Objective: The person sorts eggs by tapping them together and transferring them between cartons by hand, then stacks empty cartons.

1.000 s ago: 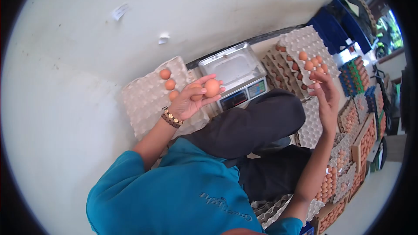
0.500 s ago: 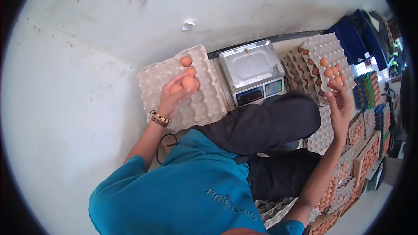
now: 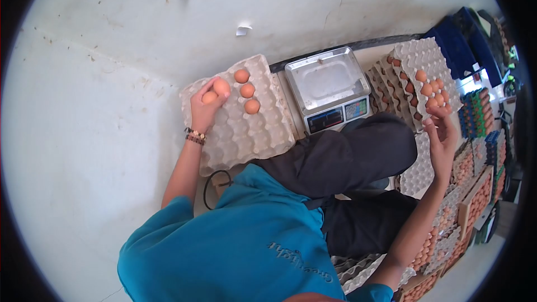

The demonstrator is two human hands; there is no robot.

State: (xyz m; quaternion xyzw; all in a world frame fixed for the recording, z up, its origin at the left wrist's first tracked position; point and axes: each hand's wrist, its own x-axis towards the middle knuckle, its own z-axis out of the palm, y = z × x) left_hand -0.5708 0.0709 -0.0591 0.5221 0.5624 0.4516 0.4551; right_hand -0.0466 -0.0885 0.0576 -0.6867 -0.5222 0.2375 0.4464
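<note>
My left hand (image 3: pixel 206 108) is closed around two brown eggs, one egg (image 3: pixel 221 86) near the fingertips and a second egg (image 3: pixel 209 97) lower in the palm. It hovers over the upper left of a grey pulp egg tray (image 3: pixel 246 137). Three brown eggs (image 3: pixel 247 90) sit in a row in that tray, right of the hand. My right hand (image 3: pixel 442 134) is at the near edge of a stacked egg tray (image 3: pixel 417 53) holding several eggs (image 3: pixel 433 90). Its fingers are bent and apart from the thumb, with no egg visible between them.
Between the trays stands a digital scale (image 3: pixel 327 81) with a bare metal pan. My bent knee (image 3: pixel 386 140) is just in front of it. Filled egg trays (image 3: pixel 478 196) and blue crates (image 3: pixel 456 39) crowd the right side. A pale wall (image 3: pixel 100 134) borders the left.
My left hand has moved left and slightly up across the tray with two eggs, leaving three eggs in a row uncovered. My right hand stays by the stacked tray.
</note>
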